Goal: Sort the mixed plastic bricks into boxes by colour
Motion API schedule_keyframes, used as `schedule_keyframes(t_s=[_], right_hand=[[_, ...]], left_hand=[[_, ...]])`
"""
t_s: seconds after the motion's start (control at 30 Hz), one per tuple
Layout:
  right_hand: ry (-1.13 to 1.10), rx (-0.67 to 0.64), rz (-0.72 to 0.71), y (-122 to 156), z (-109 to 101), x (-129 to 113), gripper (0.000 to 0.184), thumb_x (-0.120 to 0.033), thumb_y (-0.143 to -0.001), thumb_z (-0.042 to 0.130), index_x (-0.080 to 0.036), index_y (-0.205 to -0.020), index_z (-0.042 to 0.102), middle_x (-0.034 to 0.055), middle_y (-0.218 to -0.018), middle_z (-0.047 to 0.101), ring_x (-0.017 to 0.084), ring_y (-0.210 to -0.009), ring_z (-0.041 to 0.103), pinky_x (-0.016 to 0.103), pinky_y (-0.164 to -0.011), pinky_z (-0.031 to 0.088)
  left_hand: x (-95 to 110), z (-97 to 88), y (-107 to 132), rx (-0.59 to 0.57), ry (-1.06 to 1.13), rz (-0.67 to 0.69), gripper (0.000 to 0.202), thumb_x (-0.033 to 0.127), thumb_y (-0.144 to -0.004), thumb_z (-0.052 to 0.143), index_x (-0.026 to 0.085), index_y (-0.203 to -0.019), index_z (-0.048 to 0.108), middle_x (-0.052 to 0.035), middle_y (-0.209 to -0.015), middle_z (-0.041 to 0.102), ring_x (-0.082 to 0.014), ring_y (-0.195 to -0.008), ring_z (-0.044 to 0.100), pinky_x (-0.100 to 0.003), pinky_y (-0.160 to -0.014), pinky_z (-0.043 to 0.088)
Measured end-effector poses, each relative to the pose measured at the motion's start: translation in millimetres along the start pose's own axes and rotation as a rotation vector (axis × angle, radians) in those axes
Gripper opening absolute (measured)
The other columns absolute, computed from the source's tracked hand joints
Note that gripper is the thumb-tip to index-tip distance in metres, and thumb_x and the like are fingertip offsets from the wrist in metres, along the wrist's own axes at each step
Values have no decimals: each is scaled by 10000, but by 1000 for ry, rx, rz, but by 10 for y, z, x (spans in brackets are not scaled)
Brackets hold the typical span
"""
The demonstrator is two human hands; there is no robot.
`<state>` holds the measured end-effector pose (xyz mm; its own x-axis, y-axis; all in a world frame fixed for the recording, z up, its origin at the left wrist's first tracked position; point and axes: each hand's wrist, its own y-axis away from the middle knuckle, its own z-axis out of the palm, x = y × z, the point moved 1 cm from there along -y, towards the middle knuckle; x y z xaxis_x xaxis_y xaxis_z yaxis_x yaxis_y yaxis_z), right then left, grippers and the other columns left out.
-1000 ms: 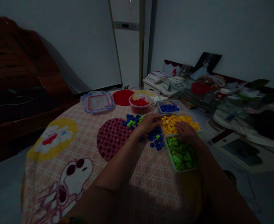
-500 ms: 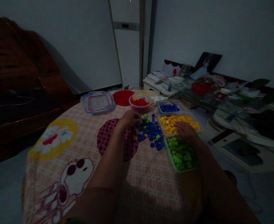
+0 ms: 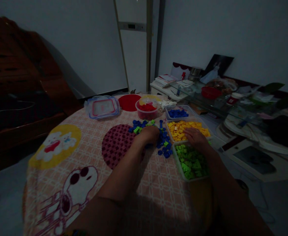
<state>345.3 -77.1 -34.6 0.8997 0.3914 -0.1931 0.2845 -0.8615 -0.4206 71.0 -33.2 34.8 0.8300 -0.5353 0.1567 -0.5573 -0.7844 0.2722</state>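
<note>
My left hand (image 3: 151,135) is bent down over the loose pile of blue pieces (image 3: 164,139) on the table, its fingers curled and closed. Whatever is under or between those fingers is hidden. Green bricks (image 3: 137,129) lie among the blue ones just beyond it. Over the near right part of a clear box of yellow bricks (image 3: 177,129) rests my right hand (image 3: 195,137), fingers stretched out and touching the bricks. The box of green bricks (image 3: 191,164) sits nearer to me, partly under my right wrist. A box of blue bricks (image 3: 178,113) stands behind the yellow one.
A round tub (image 3: 147,113) of red pieces stands beyond the pile. A box lid with blue edges (image 3: 102,108) lies at the far left of the patterned tablecloth (image 3: 163,186). A cluttered glass side table (image 3: 207,103) runs along the right.
My left hand has moved right and nearer to me, into the middle of the pile. Blue and green pieces at the pile's far left are now uncovered. My right hand stays put.
</note>
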Motion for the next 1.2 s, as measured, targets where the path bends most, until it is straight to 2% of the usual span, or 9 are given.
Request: schedule_keyframes(t_s=[0.17,0.27,0.33,0.5,0.63,0.77,0.9,1.0,1.2], right_hand=[[2,14,8,18,15,22,369,-303,-961,429,-212,-1146,735,109,-1210,732,282,-1176,641,523,-1102,444],[10,23,11,27,26,20,379,-301,-965,416,-205,-1155,729,116,-1214,729,282,-1183,637,525,-1111,437],[9,12,9,21,20,8,385,-303,-971,408,-197,-1151,731,127,-1217,726,284,-1182,638,525,-1112,435],[5,-19,9,-1,1,-3,374,-305,-972,421,-191,-1123,744,141,-1208,727,299,-1174,647,541,-1103,437],[8,5,7,5,27,27,362,-290,-962,437,-185,-1130,739,131,-1211,730,283,-1178,649,529,-1106,440],[18,3,10,13,46,47,358,-292,-957,441,-193,-1125,741,131,-1226,724,288,-1174,648,525,-1099,448],[17,19,13,14,36,38,363,-300,-959,436,-198,-1133,737,122,-1224,725,280,-1180,643,510,-1096,450],[8,4,16,9,28,29,372,-306,-958,431,-188,-1132,739,134,-1225,722,290,-1176,643,523,-1089,450],[-16,3,21,-4,-1,4,370,-291,-956,421,-212,-1115,746,108,-1204,734,279,-1148,653,512,-1080,458]], left_hand=[[-17,74,-17,123,42,29,267,59,-527,786,177,-766,771,-134,-856,747,-292,-873,705,-295,-741,522],[-92,120,-58,177,119,90,230,31,-510,748,194,-672,744,-72,-721,725,-229,-736,692,-249,-661,495],[-156,123,-81,158,196,117,236,27,-489,746,209,-639,735,-20,-643,703,-183,-647,664,-217,-595,462],[-236,21,-89,209,450,141,214,58,-605,713,204,-748,776,22,-640,716,-135,-608,644,-199,-567,430],[-134,21,-130,316,619,205,136,116,-709,680,158,-786,783,1,-681,733,-128,-646,648,-200,-628,455],[96,187,-266,460,776,206,186,183,-770,659,132,-894,787,-12,-704,729,-129,-647,633,-207,-629,469],[243,297,-369,564,907,204,263,170,-777,654,141,-1012,771,-43,-873,766,-146,-737,673,-232,-692,517],[116,239,-365,600,903,212,289,175,-768,672,138,-1040,762,-64,-960,772,-173,-824,692,-264,-760,539],[-551,2,-175,702,923,66,317,269,-765,647,118,-1022,754,-70,-895,766,-175,-759,680,-267,-704,534]])
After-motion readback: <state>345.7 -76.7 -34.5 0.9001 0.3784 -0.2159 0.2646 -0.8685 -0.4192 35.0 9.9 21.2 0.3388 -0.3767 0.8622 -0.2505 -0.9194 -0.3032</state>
